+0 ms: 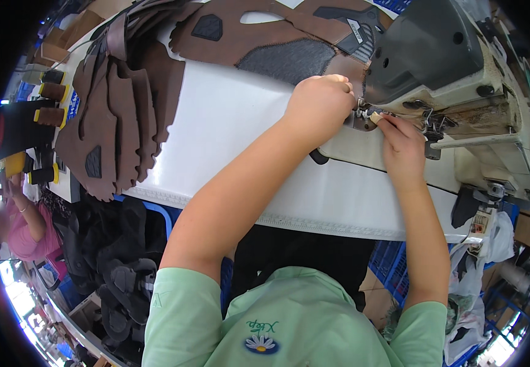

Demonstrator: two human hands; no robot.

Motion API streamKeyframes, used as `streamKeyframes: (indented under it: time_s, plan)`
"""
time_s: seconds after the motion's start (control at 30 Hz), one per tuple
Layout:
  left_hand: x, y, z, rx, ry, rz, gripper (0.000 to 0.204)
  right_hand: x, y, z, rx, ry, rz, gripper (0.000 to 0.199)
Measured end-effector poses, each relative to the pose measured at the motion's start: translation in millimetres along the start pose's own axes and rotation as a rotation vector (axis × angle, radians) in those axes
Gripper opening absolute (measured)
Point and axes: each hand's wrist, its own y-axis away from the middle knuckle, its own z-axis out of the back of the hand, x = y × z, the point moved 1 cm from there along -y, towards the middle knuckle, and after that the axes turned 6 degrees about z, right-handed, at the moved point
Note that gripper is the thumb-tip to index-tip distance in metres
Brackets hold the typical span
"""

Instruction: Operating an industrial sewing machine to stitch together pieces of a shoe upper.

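Observation:
My left hand (321, 101) is curled at the needle area of a sewing machine (448, 67), its fingertips on the metal presser foot (363, 116). My right hand (402, 144) comes from the right, with the thumb and forefinger pinched on a small light part beside that foot. A brown leather piece with black patches (277, 37) lies on the white table (228, 122) just behind my left hand. What the left fingers hold is hidden.
A stack of brown cut leather pieces (115, 116) fans over the table's left side. Thread spools (51, 92) stand at the far left. Black pieces fill a bin (118, 257) below the table edge. Another person in pink (23, 226) sits far left. Blue crates (390, 263) are under the table.

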Motion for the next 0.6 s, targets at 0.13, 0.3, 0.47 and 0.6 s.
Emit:
streamKeyframes:
  time_s: [0.13, 0.3, 0.47, 0.6]
  plan:
    - [-2.1, -0.7, 2.6, 0.017, 0.057, 0.030, 0.013, -0.4, 1.4, -0.6, 0.002, -0.009, -0.029, 0.028]
    - [-1.5, -0.9, 2.3, -0.008, 0.069, 0.025, 0.013, -2.7, 1.4, -0.4, -0.006, -0.021, 0.000, 0.030]
    - [-1.7, -1.0, 1.1, -0.032, 0.080, 0.031, 0.014, -3.1, 1.6, -0.9, 0.003, -0.042, -0.020, 0.030]
    - [-1.8, -0.7, 1.9, -0.011, 0.077, 0.033, 0.015, -5.3, 3.9, -2.7, 0.006, -0.052, -0.018, 0.029]
